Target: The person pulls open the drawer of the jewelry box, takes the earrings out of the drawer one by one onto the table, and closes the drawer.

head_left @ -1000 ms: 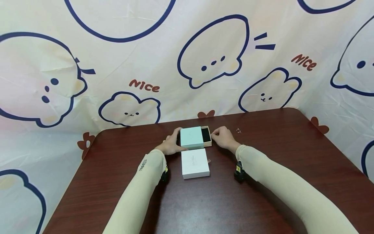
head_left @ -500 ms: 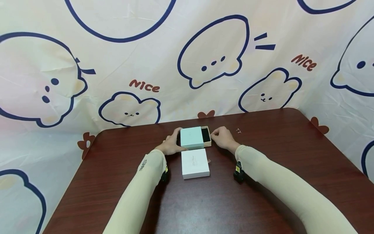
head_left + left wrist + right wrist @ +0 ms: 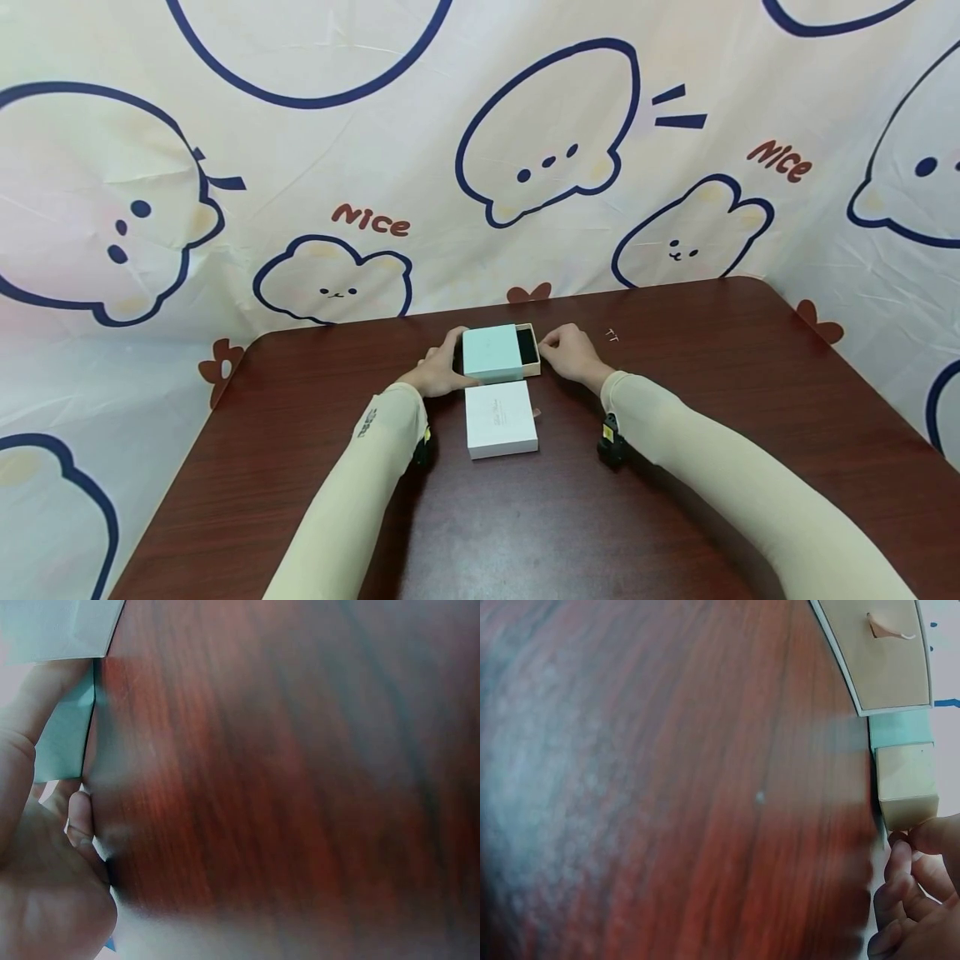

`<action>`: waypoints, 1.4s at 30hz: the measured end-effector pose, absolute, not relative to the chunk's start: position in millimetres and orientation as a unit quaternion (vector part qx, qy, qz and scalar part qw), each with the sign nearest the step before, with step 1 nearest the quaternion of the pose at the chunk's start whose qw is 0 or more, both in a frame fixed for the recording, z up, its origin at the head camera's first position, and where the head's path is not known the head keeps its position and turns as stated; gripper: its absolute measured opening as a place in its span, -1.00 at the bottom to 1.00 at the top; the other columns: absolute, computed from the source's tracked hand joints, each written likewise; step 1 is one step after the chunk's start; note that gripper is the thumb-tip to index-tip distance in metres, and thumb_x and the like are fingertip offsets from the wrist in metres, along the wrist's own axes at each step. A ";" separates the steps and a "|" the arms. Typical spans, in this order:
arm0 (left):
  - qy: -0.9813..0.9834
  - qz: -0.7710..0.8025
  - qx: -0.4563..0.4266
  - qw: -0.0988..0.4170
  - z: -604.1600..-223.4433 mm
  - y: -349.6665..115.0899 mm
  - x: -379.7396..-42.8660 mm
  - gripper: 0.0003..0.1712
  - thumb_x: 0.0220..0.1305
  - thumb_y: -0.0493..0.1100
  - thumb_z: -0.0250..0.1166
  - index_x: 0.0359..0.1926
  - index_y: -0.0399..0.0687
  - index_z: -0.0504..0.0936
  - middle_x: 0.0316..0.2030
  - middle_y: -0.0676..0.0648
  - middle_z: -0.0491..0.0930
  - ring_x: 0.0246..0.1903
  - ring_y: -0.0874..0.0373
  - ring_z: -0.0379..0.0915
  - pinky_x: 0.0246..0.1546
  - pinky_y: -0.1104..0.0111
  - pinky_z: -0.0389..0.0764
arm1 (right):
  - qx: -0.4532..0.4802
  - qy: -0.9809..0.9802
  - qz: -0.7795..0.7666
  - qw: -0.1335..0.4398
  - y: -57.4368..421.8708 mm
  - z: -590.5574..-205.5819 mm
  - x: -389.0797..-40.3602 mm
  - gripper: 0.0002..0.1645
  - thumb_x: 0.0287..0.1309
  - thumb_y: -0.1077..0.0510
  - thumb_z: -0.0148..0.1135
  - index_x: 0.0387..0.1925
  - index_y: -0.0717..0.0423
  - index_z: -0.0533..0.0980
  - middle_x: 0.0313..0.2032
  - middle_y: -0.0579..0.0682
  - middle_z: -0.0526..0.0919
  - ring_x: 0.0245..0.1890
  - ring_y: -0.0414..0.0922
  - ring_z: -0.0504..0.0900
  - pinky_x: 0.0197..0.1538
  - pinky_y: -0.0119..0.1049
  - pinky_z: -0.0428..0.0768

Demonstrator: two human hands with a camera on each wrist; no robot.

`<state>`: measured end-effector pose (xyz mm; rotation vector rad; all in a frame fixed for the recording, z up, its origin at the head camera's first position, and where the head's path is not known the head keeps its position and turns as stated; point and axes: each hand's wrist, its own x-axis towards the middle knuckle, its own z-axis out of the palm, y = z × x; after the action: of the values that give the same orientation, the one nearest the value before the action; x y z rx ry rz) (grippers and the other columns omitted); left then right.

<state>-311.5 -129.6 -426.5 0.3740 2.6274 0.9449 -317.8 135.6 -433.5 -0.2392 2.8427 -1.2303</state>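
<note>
A mint-green drawer-style box [image 3: 491, 350] lies near the table's back edge, its cream inner drawer [image 3: 906, 771] part way out on the right and showing a black lining. My left hand [image 3: 437, 373] grips the mint sleeve from the left, thumb along the front side and fingers behind. At the drawer's outer end, my right hand [image 3: 573, 352] pinches its small pull tab between thumb and fingertips; the tab is mostly hidden by them. Just in front of the mint box sits a white box [image 3: 500, 421], closed, with a ribbon loop [image 3: 885, 628] on its right end.
Two tiny T-shaped pieces [image 3: 612, 336] lie on the dark wooden table [image 3: 510, 525] to the right of my right hand. A cartoon-printed cloth [image 3: 450, 167] hangs behind the table and along its sides.
The inner drawer has slid slightly left into the mint sleeve, with my right hand moving along. My left hand and the white box stay where they were.
</note>
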 end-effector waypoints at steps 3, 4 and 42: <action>0.920 0.333 0.132 0.161 -426.4 -129.5 -311.6 0.17 0.24 0.04 0.45 0.60 0.18 -0.19 0.53 -0.24 0.07 0.52 -0.32 -0.11 0.46 -0.31 -0.10 | -0.077 0.916 -0.393 0.017 134.5 -432.4 -317.0 -0.69 0.41 0.16 0.13 -0.20 0.24 0.75 -0.23 0.13 0.78 -0.33 -0.08 0.61 -0.22 -0.28 0.49; 0.920 0.333 0.133 0.161 -426.4 -129.5 -311.7 0.17 0.24 0.03 0.45 0.59 0.18 -0.19 0.53 -0.24 0.07 0.52 -0.31 -0.11 0.46 -0.31 -0.09 | -0.076 0.916 -0.393 0.017 133.9 -432.1 -316.7 -0.69 0.41 0.16 0.13 -0.20 0.23 0.75 -0.23 0.13 0.78 -0.33 -0.08 0.60 -0.22 -0.28 0.49; 0.922 0.327 0.134 0.161 -429.8 -130.6 -314.3 0.18 0.23 0.01 0.46 0.59 0.16 -0.20 0.52 -0.24 0.09 0.51 -0.31 -0.09 0.46 -0.32 -0.12 | -0.075 0.914 -0.397 0.012 125.2 -433.9 -315.9 -0.69 0.37 0.18 0.11 -0.22 0.24 0.75 -0.31 0.09 0.77 -0.41 -0.11 0.57 -0.28 -0.31 0.48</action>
<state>-314.3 -130.6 -429.8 0.3835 2.6310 0.9328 -315.9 125.2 -433.9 -0.2330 2.8514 -1.2393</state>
